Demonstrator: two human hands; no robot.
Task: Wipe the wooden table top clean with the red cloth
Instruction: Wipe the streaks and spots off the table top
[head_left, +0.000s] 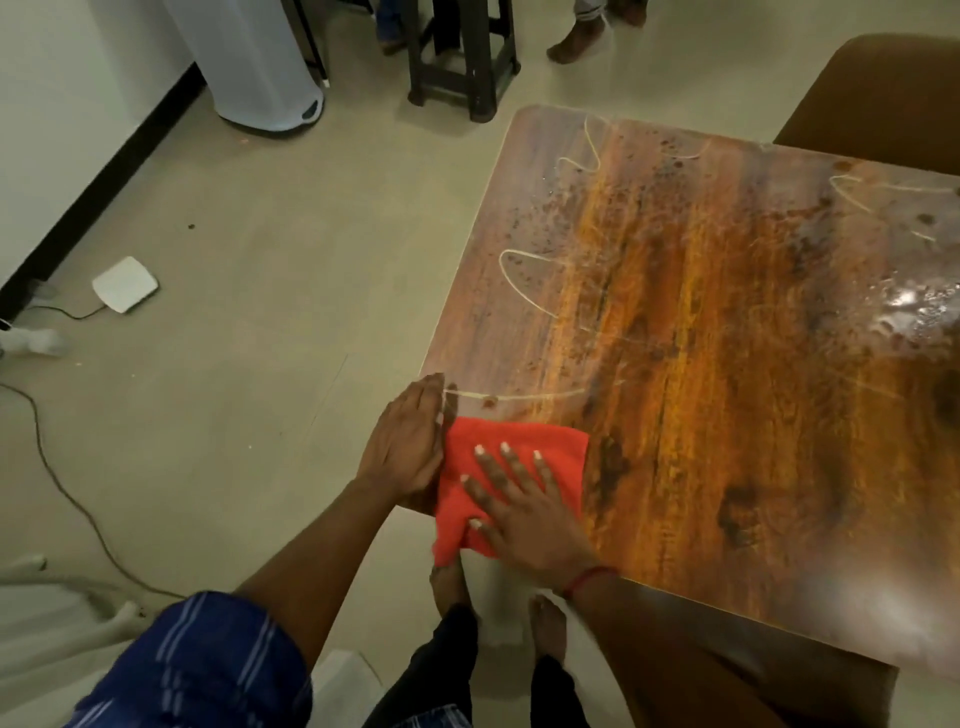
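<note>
Pale floor surrounds a wooden table (727, 338) streaked with brown spots, thin pale smears and a wet patch (914, 306) at its far right. The red cloth (511, 467) lies at the table's near left corner, partly hanging over the edge. The right hand (524, 509) presses flat on it, fingers spread, gripping nothing. The left hand (410, 441) stands flat against the table's left edge, touching the cloth, fingers straight. Risk: a push leftward could drop cloth or crumbs onto the floor. Open tabletop stretches ahead and right; a cable (62, 493) trails on the floor at left.
</note>
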